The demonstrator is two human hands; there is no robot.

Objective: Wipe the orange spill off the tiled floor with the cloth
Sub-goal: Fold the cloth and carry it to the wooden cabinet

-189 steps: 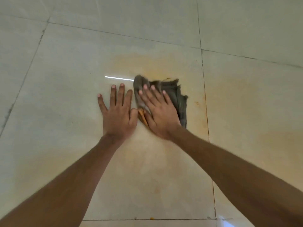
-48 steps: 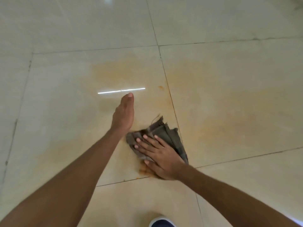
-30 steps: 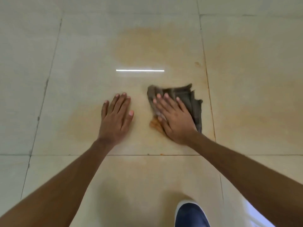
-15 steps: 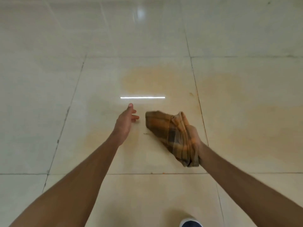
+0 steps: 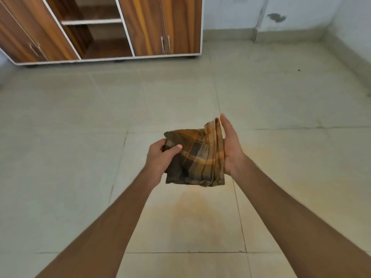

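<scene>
Head view — cloth (image 5: pixel 197 157) against the right hand (image 5: pixel 230 149), its palm hidden, probably touching.

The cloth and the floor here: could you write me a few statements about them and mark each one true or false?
1. The cloth is held up off the tiled floor. True.
2. Only one hand touches it. False: the left hand grips its left edge and the right hand lies against its right side.
3. The floor is free of orange. False: an orange stain shows below the hands.
4. The cloth carries orange staining. True.
</scene>
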